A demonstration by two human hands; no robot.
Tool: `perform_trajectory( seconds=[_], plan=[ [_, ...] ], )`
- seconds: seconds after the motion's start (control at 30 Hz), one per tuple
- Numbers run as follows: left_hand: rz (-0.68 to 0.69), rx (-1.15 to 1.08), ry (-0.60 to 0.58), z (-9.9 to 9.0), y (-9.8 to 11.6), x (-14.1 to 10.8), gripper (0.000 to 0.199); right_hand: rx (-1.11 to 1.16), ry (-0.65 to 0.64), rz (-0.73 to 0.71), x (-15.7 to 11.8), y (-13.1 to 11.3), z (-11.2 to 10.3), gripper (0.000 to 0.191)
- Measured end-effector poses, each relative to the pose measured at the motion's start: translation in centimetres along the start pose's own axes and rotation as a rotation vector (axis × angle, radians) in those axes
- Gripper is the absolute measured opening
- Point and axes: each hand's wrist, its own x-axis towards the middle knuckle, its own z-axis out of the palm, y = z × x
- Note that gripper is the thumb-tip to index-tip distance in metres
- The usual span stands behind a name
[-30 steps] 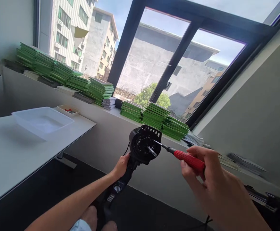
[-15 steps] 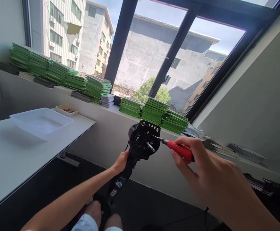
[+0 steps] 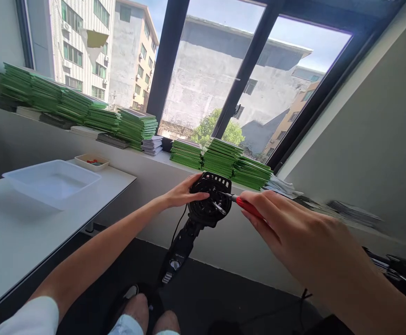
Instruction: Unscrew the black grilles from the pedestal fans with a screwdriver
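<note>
A round black motor housing [image 3: 208, 215] tops a black stand [image 3: 179, 253] with a knob and buttons, which leans between my knees. A metal shaft [image 3: 219, 207] sticks out of its face. My left hand [image 3: 188, 191] grips the housing's upper left edge, with one finger laid across its face towards the centre. In my right hand [image 3: 276, 216] is a red-handled screwdriver [image 3: 249, 206], its tip at the right part of the housing's face. Whatever the tip touches is too small to make out.
On the white table [image 3: 14, 237] at the left are a translucent plastic tub [image 3: 54, 184] and a small beige tray [image 3: 93, 163] with red items. Stacks of green books [image 3: 138, 128] line the windowsill beyond the housing. A cable lies on the dark floor [image 3: 230, 298].
My left hand has moved up from the neck of the stand to the housing's left edge. My right hand has shifted slightly left and up with the screwdriver. The camera view has shifted a little.
</note>
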Motion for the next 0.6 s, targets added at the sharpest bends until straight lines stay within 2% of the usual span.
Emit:
perform_trajectory(
  seconds=[0.17, 0.3, 0.4, 0.47, 0.53, 0.6],
  plan=[
    [0.099, 0.061, 0.107, 1.4, 0.5, -1.0, 0.043, -0.101, -0.004, 0.017, -0.2, -0.1, -1.1, 0.02],
    [0.108, 0.161, 0.171, 2.4, 1.2, -1.5, 0.038, -0.287, -0.049, 0.145, 0.0, -2.1, -1.7, 0.038],
    [0.14, 0.224, 0.187, 2.8, 1.6, -1.7, 0.036, -0.379, -0.058, 0.209, 0.4, -3.7, -1.9, 0.04],
    [0.157, 0.239, 0.196, 2.9, 1.7, -1.8, 0.036, -0.306, -0.05, 0.196, 0.8, -4.1, -2.0, 0.034],
    [0.154, 0.253, 0.194, 2.8, 1.7, -1.8, 0.036, -0.118, -0.078, 0.189, 0.8, -3.7, -2.1, 0.026],
    [0.138, 0.273, 0.198, 2.5, 1.7, -1.8, 0.037, 0.091, -0.144, 0.186, 0.2, -2.7, -2.0, 0.028]
  ],
)
